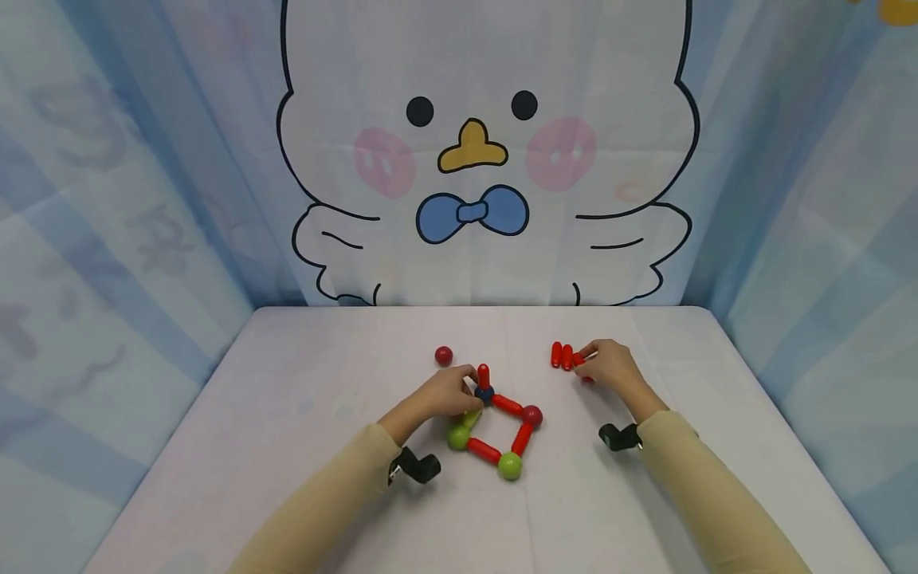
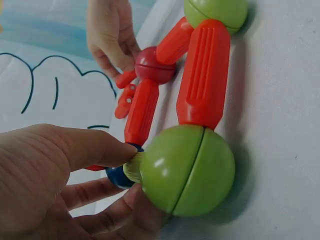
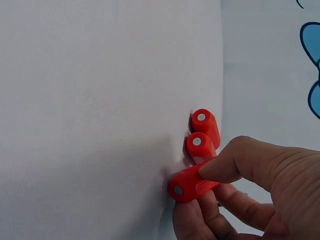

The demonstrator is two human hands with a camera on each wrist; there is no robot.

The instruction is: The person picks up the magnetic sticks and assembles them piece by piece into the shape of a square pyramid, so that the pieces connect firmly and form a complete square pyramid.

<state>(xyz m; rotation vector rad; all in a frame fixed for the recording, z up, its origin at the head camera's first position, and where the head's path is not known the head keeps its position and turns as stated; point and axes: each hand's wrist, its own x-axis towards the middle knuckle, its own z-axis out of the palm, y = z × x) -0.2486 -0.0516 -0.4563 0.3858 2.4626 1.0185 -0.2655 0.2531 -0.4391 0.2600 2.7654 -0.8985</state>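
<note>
Magnetic rods and balls form a closed ring on the table. In it are two green balls (image 1: 510, 465), a dark red ball (image 1: 531, 415), a blue ball (image 1: 484, 394), red rods (image 1: 484, 452) and a yellow-green rod (image 1: 471, 419). Another red rod (image 1: 484, 375) sticks out from the blue ball. My left hand (image 1: 445, 395) pinches the yellow-green rod beside the blue ball, its other fingers partly hidden behind the ring. My right hand (image 1: 610, 368) pinches a loose red rod (image 3: 187, 186) between thumb and fingers, right beside two more red rods (image 3: 202, 134).
A single dark red ball (image 1: 444, 355) lies beyond my left hand. The white table (image 1: 344, 351) ends at a curtain (image 1: 473, 271) with a cartoon bird, and curtains hang at both sides. Black wrist cameras (image 1: 419, 466) are strapped to both sleeves.
</note>
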